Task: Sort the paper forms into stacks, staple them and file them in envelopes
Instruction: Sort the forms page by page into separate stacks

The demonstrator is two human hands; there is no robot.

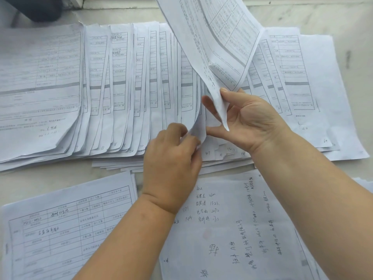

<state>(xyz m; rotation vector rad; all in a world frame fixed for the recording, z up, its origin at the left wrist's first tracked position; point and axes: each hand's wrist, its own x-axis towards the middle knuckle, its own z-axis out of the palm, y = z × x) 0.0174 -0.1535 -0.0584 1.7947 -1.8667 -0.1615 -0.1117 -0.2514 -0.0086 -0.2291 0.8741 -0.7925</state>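
Sorting is well under way, by the look of it: a long fanned row of forms point(125, 87) runs across the far side of the table point(323, 15), numbered at their lower corners. No stapler or envelopes in view, so stapling and filing look still to come.

The right hand point(248, 120) pinches a raised sheet point(214, 43) between thumb and fingers, lifted above the row's middle. The left hand point(173, 158), just beside it, curls its fingers round the lower corner of a form in the row, peeling it up. Near the table's front edge lie a printed form point(66, 229) and a handwritten sheet point(232, 229).
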